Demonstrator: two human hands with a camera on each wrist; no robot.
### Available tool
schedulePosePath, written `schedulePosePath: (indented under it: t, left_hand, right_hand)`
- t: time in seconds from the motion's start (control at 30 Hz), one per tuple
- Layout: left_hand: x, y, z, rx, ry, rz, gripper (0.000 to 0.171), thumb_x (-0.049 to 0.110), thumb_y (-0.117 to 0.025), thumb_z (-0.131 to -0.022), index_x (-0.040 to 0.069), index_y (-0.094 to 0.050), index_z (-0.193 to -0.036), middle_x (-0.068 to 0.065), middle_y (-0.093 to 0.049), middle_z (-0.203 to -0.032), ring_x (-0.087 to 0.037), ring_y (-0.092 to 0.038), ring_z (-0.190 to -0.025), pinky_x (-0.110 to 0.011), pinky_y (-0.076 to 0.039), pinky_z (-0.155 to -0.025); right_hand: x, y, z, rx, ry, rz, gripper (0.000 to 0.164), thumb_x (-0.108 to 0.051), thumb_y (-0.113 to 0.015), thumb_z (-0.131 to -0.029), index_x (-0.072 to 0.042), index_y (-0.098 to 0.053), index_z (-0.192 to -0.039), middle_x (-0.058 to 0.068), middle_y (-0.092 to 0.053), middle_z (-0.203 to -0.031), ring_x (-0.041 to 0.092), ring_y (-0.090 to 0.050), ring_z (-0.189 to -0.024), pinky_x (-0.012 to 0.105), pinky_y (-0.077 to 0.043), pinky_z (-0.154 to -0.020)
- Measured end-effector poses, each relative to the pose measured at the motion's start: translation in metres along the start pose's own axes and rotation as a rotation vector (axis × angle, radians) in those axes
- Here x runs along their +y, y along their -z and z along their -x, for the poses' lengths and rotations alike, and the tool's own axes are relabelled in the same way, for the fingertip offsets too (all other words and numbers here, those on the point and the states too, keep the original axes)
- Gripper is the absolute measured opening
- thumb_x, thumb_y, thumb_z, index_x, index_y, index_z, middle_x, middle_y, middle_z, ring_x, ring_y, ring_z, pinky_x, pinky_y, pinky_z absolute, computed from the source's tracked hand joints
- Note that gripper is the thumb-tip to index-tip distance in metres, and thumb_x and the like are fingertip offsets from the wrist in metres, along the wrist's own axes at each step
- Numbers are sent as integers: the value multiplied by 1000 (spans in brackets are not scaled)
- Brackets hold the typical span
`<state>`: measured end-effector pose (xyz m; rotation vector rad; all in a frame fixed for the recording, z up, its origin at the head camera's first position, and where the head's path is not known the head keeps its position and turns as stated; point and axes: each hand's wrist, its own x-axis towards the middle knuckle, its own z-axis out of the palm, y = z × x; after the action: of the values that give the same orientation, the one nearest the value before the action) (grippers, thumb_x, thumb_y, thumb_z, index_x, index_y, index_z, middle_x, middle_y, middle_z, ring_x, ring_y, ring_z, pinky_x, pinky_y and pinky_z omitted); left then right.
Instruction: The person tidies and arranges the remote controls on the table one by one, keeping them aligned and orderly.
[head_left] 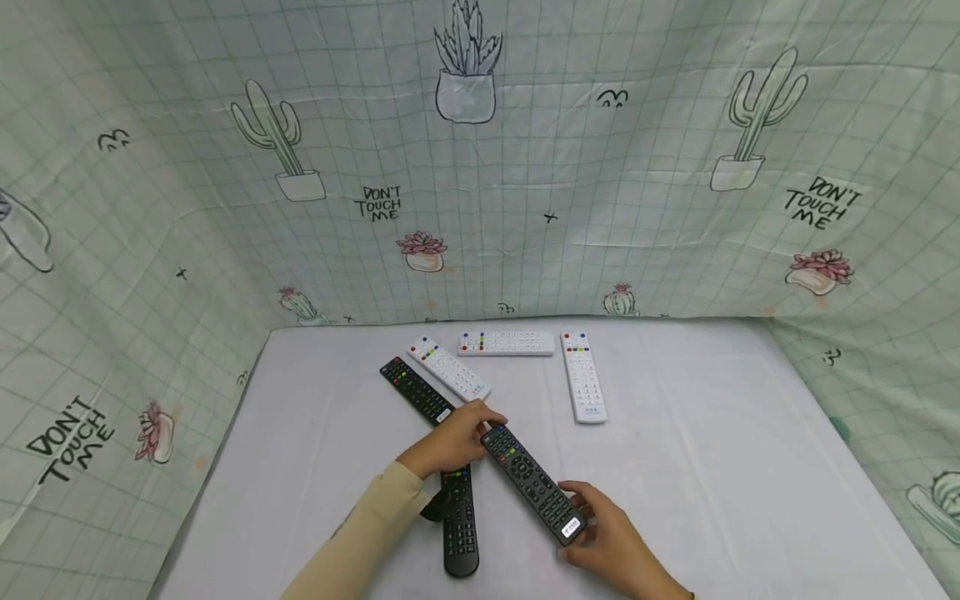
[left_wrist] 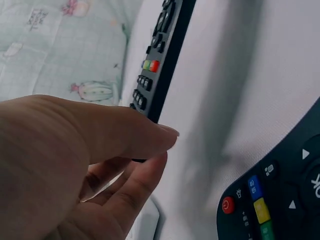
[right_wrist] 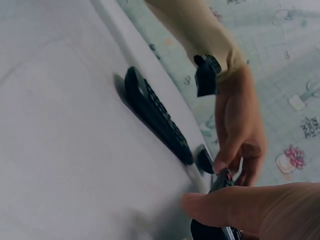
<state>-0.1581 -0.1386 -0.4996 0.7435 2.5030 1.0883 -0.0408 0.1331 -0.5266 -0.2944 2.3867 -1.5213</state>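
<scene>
Both hands hold a black remote control, slanted and raised over the table, its buttons facing up in the head view. At its far end, my left hand pinches it between thumb and fingers; the left wrist view shows the thumb against the remote's end. The near end, with a white label, is gripped by my right hand. Beneath the left wrist lies a second black remote, partly hidden by it. Another black remote lies slanted just beyond the left hand.
Three white remotes lie farther back: one slanted, one crosswise, one nearly lengthwise at right. A white cloth covers the table. Behind it hangs a checked curtain printed with cacti.
</scene>
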Motion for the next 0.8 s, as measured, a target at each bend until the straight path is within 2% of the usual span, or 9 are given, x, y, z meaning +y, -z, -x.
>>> schedulePosePath:
  t: [0.27, 0.5, 0.8]
  left_hand:
    - [1, -3, -1, -48, -15, -86, 54, -26, -59, -79, -7, -69, -128, -15, -64, -114, -21, -59, -93, -31, -55, -84]
    - [0, -1, -3, -82, -28, -109, 57, -26, -60, -76, -3, -71, -128, -10, -62, -105, -18, -56, -90, -27, -53, -80]
    - [0, 4, -9, -147, -25, -133, 58, -26, -62, -76, 0, -72, -127, -8, -62, -104, -20, -58, -92, -28, -53, -82]
  right_hand:
    - [6, -16, 2, -95, 63, -75, 80, 15, -82, -66, 12, -52, -140, 9, -60, -103, 2, -59, -84, 25, -61, -65]
    - [6, -24, 0, -140, 3, -100, 81, 14, -80, -66, 14, -50, -141, 6, -59, -99, 6, -56, -82, 25, -60, -65]
    - [-1, -32, -1, -155, -16, -122, 82, 14, -78, -67, 17, -46, -142, 6, -57, -96, 7, -56, -80, 23, -59, -66]
